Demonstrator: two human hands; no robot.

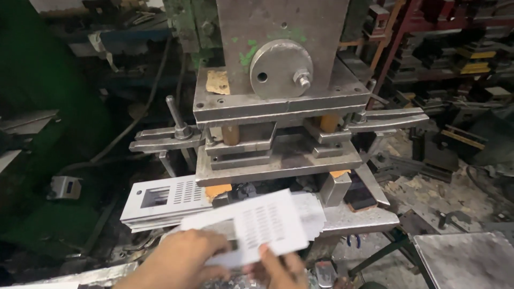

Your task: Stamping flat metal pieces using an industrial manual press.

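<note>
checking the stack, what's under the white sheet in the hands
Both hands, left and right, grip the blurred white sheet from below. More perforated sheets lie stacked to its left. The press bed directly beneath is covered.

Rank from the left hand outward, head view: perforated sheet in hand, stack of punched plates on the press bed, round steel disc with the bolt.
1. Perforated sheet: held by left hand, just above-right.
2. Stack of punched plates: up-left, on the bed.
3. Round steel disc: high on the press head.
</note>
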